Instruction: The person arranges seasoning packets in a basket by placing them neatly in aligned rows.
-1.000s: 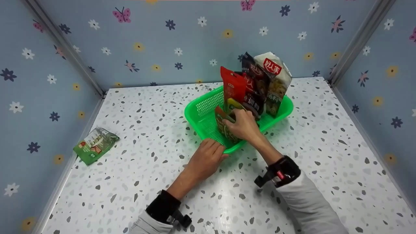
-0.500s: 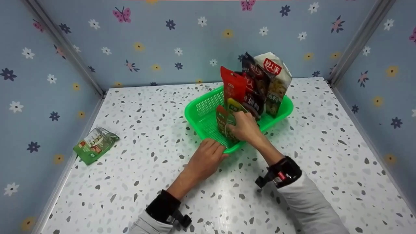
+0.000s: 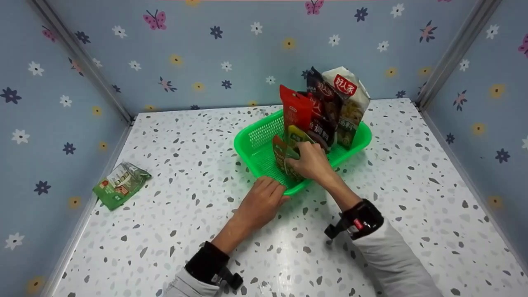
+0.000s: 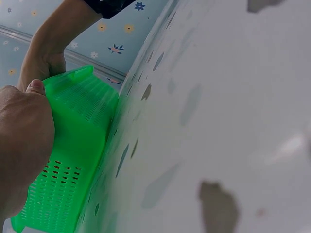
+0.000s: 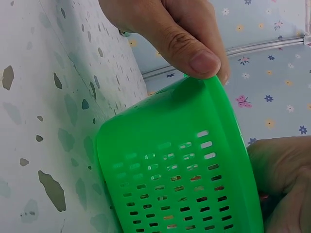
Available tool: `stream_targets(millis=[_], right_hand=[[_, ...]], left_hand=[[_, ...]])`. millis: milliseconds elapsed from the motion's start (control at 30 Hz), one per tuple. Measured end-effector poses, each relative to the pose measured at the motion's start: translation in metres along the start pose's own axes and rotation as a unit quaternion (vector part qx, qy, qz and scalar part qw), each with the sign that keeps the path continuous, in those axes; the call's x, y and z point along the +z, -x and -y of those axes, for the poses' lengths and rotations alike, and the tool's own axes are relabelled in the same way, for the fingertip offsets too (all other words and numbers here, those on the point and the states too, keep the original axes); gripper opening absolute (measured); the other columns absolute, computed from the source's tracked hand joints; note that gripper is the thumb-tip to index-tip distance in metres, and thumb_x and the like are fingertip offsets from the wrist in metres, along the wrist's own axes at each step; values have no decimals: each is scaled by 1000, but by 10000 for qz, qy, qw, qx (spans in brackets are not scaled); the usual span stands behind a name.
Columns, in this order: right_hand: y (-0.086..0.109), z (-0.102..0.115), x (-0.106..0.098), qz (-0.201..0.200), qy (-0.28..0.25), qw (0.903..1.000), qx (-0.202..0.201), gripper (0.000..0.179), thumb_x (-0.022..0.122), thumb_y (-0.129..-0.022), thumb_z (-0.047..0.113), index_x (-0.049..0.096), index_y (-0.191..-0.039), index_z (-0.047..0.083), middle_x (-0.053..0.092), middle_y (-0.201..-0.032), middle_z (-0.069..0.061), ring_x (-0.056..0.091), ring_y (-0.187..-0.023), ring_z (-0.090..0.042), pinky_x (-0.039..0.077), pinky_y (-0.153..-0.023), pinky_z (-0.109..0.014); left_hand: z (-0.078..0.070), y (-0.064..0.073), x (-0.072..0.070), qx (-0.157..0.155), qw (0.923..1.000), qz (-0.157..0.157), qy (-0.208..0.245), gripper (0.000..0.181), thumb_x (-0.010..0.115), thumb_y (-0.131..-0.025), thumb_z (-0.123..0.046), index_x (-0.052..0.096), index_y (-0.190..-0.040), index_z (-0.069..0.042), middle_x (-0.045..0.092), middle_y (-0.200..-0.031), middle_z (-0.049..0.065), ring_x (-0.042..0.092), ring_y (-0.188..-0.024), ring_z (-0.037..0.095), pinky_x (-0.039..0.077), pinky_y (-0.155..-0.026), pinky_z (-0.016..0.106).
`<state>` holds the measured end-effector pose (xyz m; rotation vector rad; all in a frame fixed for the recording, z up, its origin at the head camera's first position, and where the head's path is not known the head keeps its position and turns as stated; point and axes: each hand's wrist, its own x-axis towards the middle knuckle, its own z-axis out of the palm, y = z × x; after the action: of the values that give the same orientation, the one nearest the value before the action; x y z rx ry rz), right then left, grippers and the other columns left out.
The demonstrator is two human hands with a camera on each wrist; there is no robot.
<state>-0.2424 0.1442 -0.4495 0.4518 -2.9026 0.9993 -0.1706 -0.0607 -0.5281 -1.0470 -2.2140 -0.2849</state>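
Observation:
My left hand [image 3: 264, 200] grips the near corner rim of a green plastic basket [image 3: 244, 154]. In the right wrist view, the left thumb lies over the basket's rim [image 5: 214, 90]. My right hand [image 3: 310, 160] reaches over the near side into the basket and pinches a small green-and-brown seasoning packet [image 3: 279, 150], which stands on edge there. Its lower part is partly hidden by the hand. Directly behind it leans a yellow-topped packet [image 3: 295, 133]. A red packet [image 3: 296, 109], dark packets [image 3: 324, 88] and a tall white-topped packet [image 3: 350, 105] stand farther back.
A green packet [image 3: 119, 187] lies flat on the speckled white table [image 3: 185, 156] at the left. Blue flower-patterned walls [image 3: 231, 41] enclose the back and both sides. The basket stands near the back wall, right of centre.
The right hand shifts slightly with the small packet, which straightens and then tilts a little back to the left. The left hand and the basket stay in place.

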Motion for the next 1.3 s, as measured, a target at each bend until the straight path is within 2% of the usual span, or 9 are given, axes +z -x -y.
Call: stream_targets(millis=[133, 200, 333, 433, 667, 833, 1000, 1100, 1300], right_hand=[[2, 0, 0, 5, -62, 10000, -51, 37, 82, -106, 31, 60, -84, 10, 40, -67, 1, 38, -54, -15, 30, -55, -31], [4, 1, -1, -29, -97, 9999, -74, 36, 81, -106, 36, 69, -94, 5, 51, -70, -6, 45, -56, -20, 36, -57, -35], [11, -1, -6, -102, -220, 9996, -127, 54, 78, -107, 46, 75, -129, -3, 79, -105, -23, 73, -82, -37, 60, -76, -48], [21, -5, -12, -138, -445, 9985, -295, 60, 76, -108, 47, 70, -143, -2, 79, -133, -24, 78, -112, -44, 63, -98, -58], [48, -24, -27, -111, -861, 9898, -1134, 62, 75, -111, 35, 58, -159, 0, 71, -152, -22, 70, -140, -40, 58, -116, -62], [60, -42, -36, -363, -259, 9766, -2105, 56, 80, -108, 28, 64, -154, 0, 72, -150, -22, 70, -140, -40, 59, -116, -61], [66, -66, -36, -842, 774, 9405, -3199, 51, 88, -100, 26, 72, -143, 3, 76, -139, -19, 73, -131, -37, 63, -108, -57], [67, -78, -33, -858, 1159, 9297, -3390, 53, 90, -98, 29, 73, -141, 4, 78, -137, -18, 73, -129, -37, 62, -108, -57], [66, -91, -28, -851, 1374, 9261, -3410, 37, 86, -102, 28, 78, -131, 5, 81, -123, -14, 74, -117, -35, 61, -104, -56]], left_hand=[[0, 0, -1, -26, 10000, 67, -28, 24, 82, -103, -30, 71, -106, -9, 72, -97, 4, 64, -95, 24, 53, -96, 39], [0, 0, -2, -39, 9999, 94, -16, 24, 82, -103, -30, 71, -106, -9, 72, -97, 4, 63, -95, 24, 53, -96, 39], [-1, -1, -3, -53, 9999, 118, 17, 24, 83, -103, -30, 71, -107, -9, 72, -98, 4, 63, -96, 23, 53, -96, 39], [-2, -1, -3, -38, 9999, 124, 32, 24, 83, -102, -29, 72, -107, -9, 72, -99, 4, 63, -96, 23, 53, -95, 38], [-1, 2, -1, 24, 9999, 113, -20, 24, 80, -104, -32, 70, -106, -9, 72, -97, 4, 63, -95, 22, 52, -95, 38], [1, 1, -1, -21, 10000, 97, -5, 24, 83, -102, -30, 71, -106, -9, 72, -98, 4, 63, -95, 22, 52, -96, 38], [1, 1, -1, -25, 10000, 61, 24, 24, 85, -101, -28, 71, -107, -9, 72, -98, 4, 63, -96, 22, 52, -96, 39], [1, 1, -1, -7, 10000, 60, 41, 22, 79, -104, -30, 70, -107, -9, 72, -99, 4, 63, -96, 23, 52, -96, 39], [1, 0, -1, 23, 9999, 61, 92, 23, 75, -107, -31, 71, -108, -8, 73, -99, 4, 63, -97, 23, 53, -96, 39]])
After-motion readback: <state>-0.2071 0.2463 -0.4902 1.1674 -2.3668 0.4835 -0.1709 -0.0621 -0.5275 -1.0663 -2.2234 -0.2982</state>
